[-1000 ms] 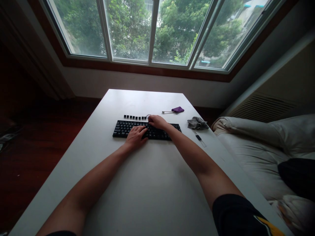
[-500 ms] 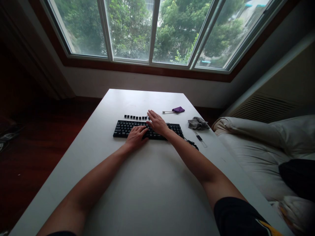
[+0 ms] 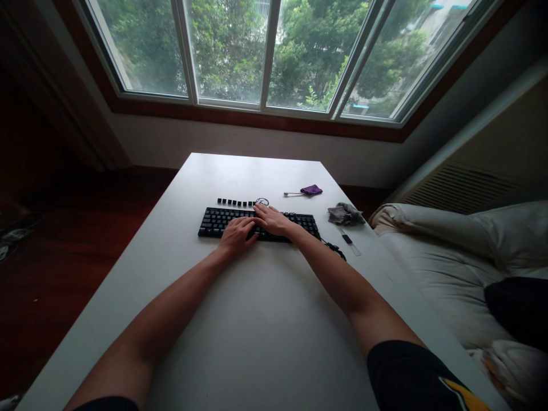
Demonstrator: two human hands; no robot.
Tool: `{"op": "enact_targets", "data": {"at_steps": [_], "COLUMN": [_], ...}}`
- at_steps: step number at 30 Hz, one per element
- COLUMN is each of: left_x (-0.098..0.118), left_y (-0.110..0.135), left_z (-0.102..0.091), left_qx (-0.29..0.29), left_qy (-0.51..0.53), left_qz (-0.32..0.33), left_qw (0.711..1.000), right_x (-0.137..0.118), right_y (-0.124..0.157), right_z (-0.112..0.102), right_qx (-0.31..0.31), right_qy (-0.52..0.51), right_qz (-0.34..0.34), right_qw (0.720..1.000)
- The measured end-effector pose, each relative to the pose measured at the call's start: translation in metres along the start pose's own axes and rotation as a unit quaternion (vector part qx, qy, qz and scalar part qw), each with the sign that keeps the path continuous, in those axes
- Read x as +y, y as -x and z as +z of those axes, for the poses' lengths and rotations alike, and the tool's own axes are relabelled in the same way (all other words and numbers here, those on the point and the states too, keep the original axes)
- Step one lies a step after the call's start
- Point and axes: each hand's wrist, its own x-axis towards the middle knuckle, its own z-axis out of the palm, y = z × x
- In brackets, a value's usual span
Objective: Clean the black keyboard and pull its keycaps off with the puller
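Note:
A black keyboard point(image 3: 213, 222) lies on the white table point(image 3: 240, 331). On its front middle keys rests my left hand point(image 3: 237, 235), fingers stretched forward and thumb apart. My right hand point(image 3: 273, 220) lies low over the keyboard's middle, its fingers extended left so that they meet or overlap the left fingertips. Nothing shows in either hand, though the keys beneath them are hidden. Behind the keyboard stands a row of loose black keycaps point(image 3: 234, 202). At the row's right end, just beyond the right fingertips, is a small round ring-like object point(image 3: 261, 201).
To the right lie a thin white-tipped stick point(image 3: 292, 194), a purple cloth point(image 3: 311, 189), a crumpled grey cloth point(image 3: 345, 214) and a wire keycap puller with black handle point(image 3: 347, 240). A dark cable point(image 3: 336, 250) bunches beside the keyboard. A pale sofa point(image 3: 432, 268) borders the table's right.
My right hand has come down and toward me, from raised above the back keys to beside my left fingers. The ring-like object is now uncovered. My left hand has hardly moved.

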Motion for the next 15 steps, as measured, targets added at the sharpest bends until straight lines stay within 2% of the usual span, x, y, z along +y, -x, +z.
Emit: {"op": "enact_targets", "data": {"at_steps": [4,7,12,15], "left_x": [-0.018,-0.037,-0.073,-0.096], "left_y": [-0.002,-0.002,0.003,0.007], "left_z": [-0.008,-0.018,-0.031,-0.034], "left_qx": [0.042,0.078,0.111,0.114], "left_qy": [-0.01,-0.027,-0.048,-0.032], "left_qz": [-0.077,-0.142,-0.236,-0.29], "left_qw": [0.996,0.986,0.964,0.95], "right_x": [-0.005,-0.006,0.01,0.021], "right_y": [0.001,-0.002,-0.019,-0.035], "right_z": [0.001,-0.003,-0.019,-0.026], "right_qx": [0.013,0.049,0.131,0.118], "right_qy": [0.01,-0.009,-0.024,-0.01], "right_qz": [0.002,0.019,0.138,0.178], "right_qw": [1.0,0.999,0.981,0.977]}}
